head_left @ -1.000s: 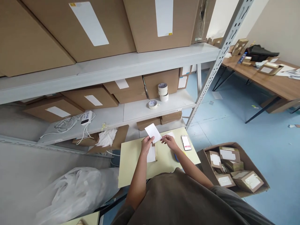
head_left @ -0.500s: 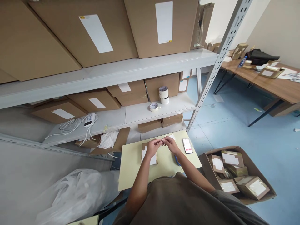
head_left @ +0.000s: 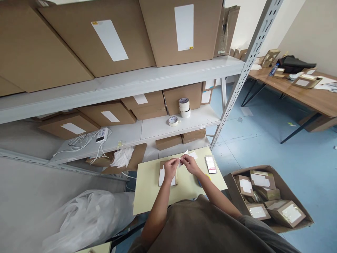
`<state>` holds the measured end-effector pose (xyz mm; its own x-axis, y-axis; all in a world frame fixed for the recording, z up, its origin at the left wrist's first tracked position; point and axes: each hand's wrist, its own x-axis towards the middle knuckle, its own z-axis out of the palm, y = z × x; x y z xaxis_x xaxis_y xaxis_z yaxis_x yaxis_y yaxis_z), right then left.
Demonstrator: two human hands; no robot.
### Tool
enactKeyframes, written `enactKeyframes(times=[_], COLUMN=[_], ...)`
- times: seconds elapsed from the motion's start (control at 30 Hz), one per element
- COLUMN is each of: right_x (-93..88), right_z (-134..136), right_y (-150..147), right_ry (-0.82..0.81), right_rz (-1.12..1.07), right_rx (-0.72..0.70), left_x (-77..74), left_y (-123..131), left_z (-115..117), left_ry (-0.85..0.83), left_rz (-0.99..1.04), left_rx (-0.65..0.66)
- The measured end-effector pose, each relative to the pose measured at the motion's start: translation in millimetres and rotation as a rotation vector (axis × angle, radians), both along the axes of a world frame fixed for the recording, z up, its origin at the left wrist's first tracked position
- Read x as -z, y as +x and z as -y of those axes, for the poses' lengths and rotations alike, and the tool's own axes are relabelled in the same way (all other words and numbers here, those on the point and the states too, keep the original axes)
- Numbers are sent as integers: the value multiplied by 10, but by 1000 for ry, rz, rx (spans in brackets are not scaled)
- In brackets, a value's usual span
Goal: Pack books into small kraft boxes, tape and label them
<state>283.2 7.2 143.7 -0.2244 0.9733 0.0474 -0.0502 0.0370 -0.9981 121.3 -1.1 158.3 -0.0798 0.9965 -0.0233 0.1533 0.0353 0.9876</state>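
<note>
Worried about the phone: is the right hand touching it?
Apart: the head view shows yellow tabletop between the right hand and the phone.

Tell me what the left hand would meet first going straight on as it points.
Most likely the right hand, at its fingertips pinching the white paper, though depth is unclear.

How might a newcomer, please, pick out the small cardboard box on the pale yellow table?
Find the grey metal shelving, then the pale yellow table before it. There, partly hidden by the left hand, lies a small brown box with a white label on top. Unlike anything else on this tabletop, it is cardboard.
</note>
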Motion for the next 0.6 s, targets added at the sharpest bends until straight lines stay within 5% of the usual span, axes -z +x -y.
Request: enactKeyframes(times=[0.13, 0.4, 0.6], right_x=[20, 32, 9], right_z=[-2, -5, 38], right_y=[3, 40, 29], right_ry=[-6, -38, -114], right_rz=[-93, -142, -152], right_rx=[-49, -36, 7], left_x=[94, 62, 147], left_y=[16, 14, -19], left_z=[-26, 12, 43], left_ry=[-52, 12, -31], left_rz=[123, 71, 71], left_rx=[-93, 101, -38])
